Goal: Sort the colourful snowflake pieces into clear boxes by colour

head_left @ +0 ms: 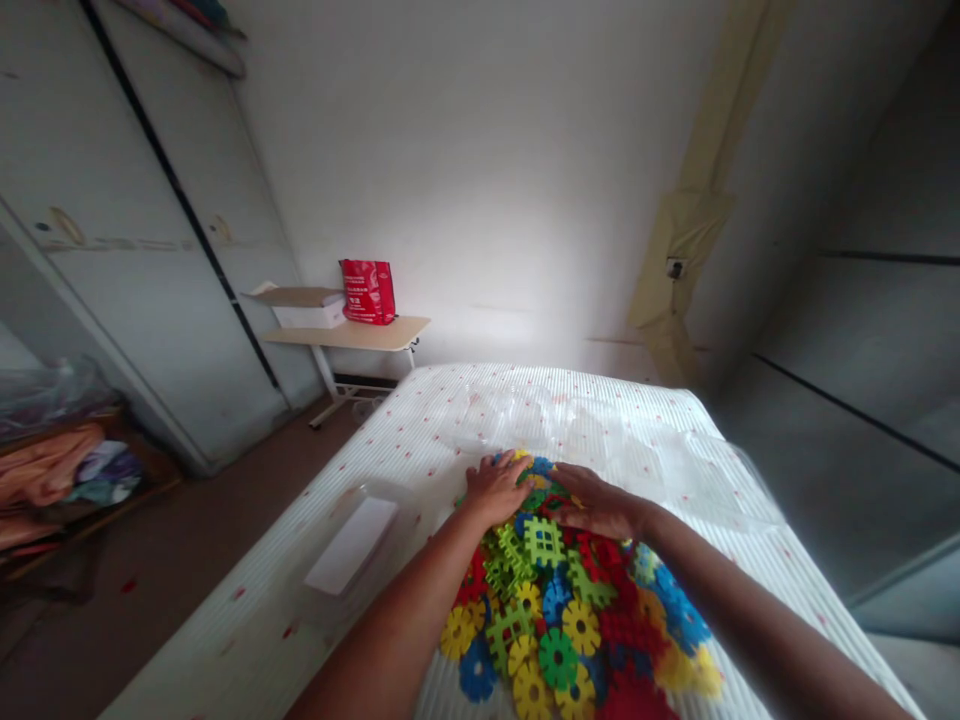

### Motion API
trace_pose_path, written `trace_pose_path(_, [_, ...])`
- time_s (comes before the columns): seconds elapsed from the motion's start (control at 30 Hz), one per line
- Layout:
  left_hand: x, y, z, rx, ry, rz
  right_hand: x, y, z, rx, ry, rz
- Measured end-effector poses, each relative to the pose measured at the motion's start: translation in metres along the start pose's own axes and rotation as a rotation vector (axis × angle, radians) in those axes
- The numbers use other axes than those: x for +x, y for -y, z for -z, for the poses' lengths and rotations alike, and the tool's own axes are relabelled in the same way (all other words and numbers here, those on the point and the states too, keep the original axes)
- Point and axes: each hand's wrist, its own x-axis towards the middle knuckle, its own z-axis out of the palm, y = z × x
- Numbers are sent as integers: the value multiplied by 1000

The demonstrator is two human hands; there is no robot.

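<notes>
A heap of plastic interlocking building pieces lies on the bed in front of me. Some are notched discs in yellow, blue and green, such as a green disc; others are lattice squares, among them a lime-green square. My left hand rests on the far left part of the heap with its fingers spread. Across from it, my right hand lies over the far right part, fingers stretched out. Both hands touch the pieces, and neither grips one that I can see. My palms hide the pieces beneath.
Left of the heap sits a clear plastic container with something white in it. Several transparent plastic items lie behind the heap. Beyond the bed, a small table holds a red bag and a box.
</notes>
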Motion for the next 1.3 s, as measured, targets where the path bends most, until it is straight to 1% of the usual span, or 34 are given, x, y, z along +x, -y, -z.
trace_pose_path(0.1, [5, -2, 0, 41, 20, 22, 22, 6, -4, -22, 166, -110])
trace_pose_path(0.17, [8, -2, -1, 70, 30, 31, 33, 11, -5, -19, 228, -223])
trace_pose_path(0.23, [10, -3, -3, 94, 39, 34, 40, 16, -7, -22, 237, -304])
trace_pose_path(0.3, [12, -3, -4, 114, 33, 27, 43, 19, -9, -46, 210, -335])
trace_pose_path(0.43, [13, -3, -5, 129, 5, 0, 43, 25, -10, -83, 157, -324])
trace_pose_path(0.6, [4, -1, 1, 127, 10, -50, 34, 32, -6, -50, 158, -302])
trace_pose_path(0.77, [-20, -2, 5, 93, 24, -104, 11, 41, -7, 19, 176, -239])
trace_pose_path(0.97, [-50, -4, 5, 23, 71, -150, -19, 56, -13, 39, 146, -148])
trace_pose_path(1.03, [-54, -5, 7, -3, 98, -146, -22, 59, -8, 5, 109, -128])
trace_pose_path(1.1, [-52, -7, 13, -8, 90, -123, -21, 60, 2, -74, 1, -148])
trace_pose_path(1.13, [-48, -9, 17, -2, 64, -110, -18, 58, 8, -123, -73, -179])
trace_pose_path(1.2, [-34, -15, 26, 1, -24, -101, -10, 52, 21, -217, -207, -288])
trace_pose_path(1.23, [-24, -19, 31, -12, -77, -104, -4, 47, 26, -261, -247, -360])
trace_pose_path(1.3, [-2, -26, 36, -72, -175, -106, 6, 36, 30, -348, -267, -494])
